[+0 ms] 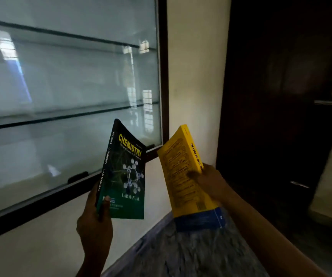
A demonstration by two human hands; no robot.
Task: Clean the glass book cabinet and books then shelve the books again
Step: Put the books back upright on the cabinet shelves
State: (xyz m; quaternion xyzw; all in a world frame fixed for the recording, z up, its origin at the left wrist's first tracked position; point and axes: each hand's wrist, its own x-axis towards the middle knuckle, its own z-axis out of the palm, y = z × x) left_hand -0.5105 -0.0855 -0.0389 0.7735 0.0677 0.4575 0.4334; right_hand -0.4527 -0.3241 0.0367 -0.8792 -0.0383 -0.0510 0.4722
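**Glass shelves bare, 2 books in hand: reshelving stage**

Glass cabinet (41,198), left and far: 2 glass shelves (61,116) in view, no books on either. Panes show window reflections and no obvious smears, though blur limits this. Judgement: emptying is done and cabinet cleaning is probably done. I cannot tell whether the front pane is slid open or closed.

Left hand (94,222), near centre: fingers curled round the spine, thumb pressed on the front cover of the green chemistry lab manual (125,176). The book is held upright, just in front of the cabinet's lower right corner, and does not touch it.

Yellow law book (183,172), just right of the green one and apart from it, tilted left. Its lower end is blue; I cannot tell whether that is 1 cover or a 2nd book. Right hand (211,182) clamps it, thumb across the cover.

Dark wooden door (281,96), far right.

Remaining, as judged: place these 2 books, plus any others out of view. Whether they have been wiped is not visible.
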